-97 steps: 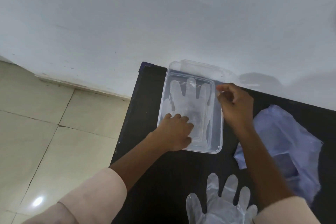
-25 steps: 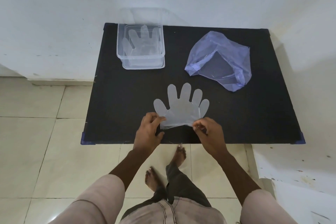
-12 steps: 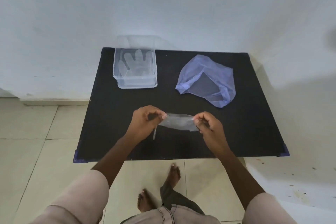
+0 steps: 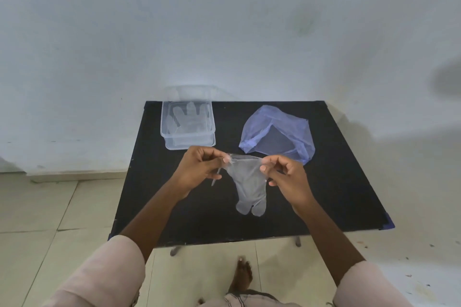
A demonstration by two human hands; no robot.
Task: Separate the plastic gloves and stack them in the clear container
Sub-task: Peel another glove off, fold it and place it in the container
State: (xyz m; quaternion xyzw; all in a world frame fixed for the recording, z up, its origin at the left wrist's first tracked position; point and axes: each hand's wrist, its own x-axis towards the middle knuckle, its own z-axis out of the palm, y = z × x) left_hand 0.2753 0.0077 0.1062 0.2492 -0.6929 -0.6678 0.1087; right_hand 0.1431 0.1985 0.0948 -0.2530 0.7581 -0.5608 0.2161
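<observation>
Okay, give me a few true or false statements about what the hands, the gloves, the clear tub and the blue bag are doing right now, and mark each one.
1. Both the left hand and the right hand pinch the cuff of a thin clear plastic glove. True.
2. That glove lies flat on the black table. False: it hangs from the hands, fingers pointing down.
3. The clear rectangular plastic container already has a clear glove in it. True.
4. The crumpled translucent blue plastic bag sits inside the container. False: it lies on the table beside it, to the right.
5. The container is at the near edge of the table. False: it sits at the far edge by the wall.
</observation>
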